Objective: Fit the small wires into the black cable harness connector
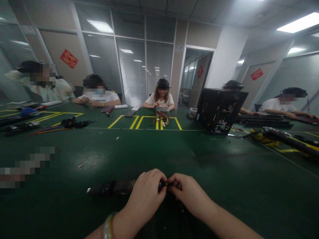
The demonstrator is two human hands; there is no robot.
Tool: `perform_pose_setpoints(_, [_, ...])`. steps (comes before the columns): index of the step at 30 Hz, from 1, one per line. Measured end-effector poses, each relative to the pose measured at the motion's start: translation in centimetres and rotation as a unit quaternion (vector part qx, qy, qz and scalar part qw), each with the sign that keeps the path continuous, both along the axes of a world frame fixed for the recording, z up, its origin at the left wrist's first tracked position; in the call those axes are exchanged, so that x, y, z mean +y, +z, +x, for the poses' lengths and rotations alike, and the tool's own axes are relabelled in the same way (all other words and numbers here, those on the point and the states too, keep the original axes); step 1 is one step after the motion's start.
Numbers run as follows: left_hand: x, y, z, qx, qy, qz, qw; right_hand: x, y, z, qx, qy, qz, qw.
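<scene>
A dark cylindrical device (112,188) with a silvery tip at its left end lies across the green table near me. My left hand (148,191) is closed around its right end, thumb and fingers on a black part (162,184). Right beside it, my right hand (185,189) pinches something small and dark at that same end; its shape is mostly hidden by my fingers. The two hands nearly touch.
The green table (139,152) has yellow tape outlines. Cables (72,123) lie at the left, a black computer case (219,111) stands at the back right, and a black-and-yellow bundle (269,136) is at the right. Several people sit along the far side.
</scene>
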State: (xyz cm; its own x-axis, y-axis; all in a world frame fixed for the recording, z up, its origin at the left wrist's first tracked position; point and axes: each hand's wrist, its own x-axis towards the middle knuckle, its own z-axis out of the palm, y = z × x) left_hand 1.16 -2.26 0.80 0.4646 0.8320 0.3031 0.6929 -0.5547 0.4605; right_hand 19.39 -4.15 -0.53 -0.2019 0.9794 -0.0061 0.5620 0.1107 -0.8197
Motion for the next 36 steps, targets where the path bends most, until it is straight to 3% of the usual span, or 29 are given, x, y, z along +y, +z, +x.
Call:
perform_pose_setpoints(8, [0.5,0.7,-0.1,0.01,0.004,0.003,1.0,0.6,0.2,-0.3,0.019,-0.009,0.056,0.998])
perform_pose_setpoints(25, [0.6,-0.4,-0.4,-0.001,-0.036,0.041,0.999,0.6,0.0,0.2,0.076,-0.011,0.0,0.997])
perform_pose_setpoints(36, [0.0,0.9,-0.4,0.008,-0.021,0.009,1.0,0.1,0.6,0.6,-0.014,-0.018,0.006,1.0])
